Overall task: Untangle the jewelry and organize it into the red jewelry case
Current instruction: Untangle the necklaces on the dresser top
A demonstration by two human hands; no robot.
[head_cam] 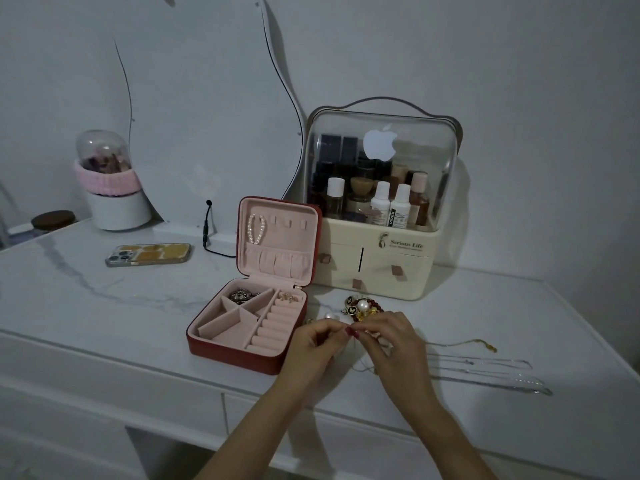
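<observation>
Untangling is the step in hand. The red jewelry case (239, 348) sits open at frame centre, pink inside, a pearl bracelet (256, 229) hung in its lid and several trays unfilled. Just right of it lies the tangled jewelry (360, 308). Left hand (311, 348) and right hand (394, 344) meet below, fingertips pinching something too fine to identify. Next likely needs a gentle teasing apart.

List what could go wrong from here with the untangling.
Both hands, left hand and right hand, pinch something too fine to make out; pulling hard might snap it or tighten a knot. The thin chains lie close beside the right wrist, so a sleeve-side sweep could drag them together again. The bead cluster sits just behind the fingers and may get knocked.
</observation>
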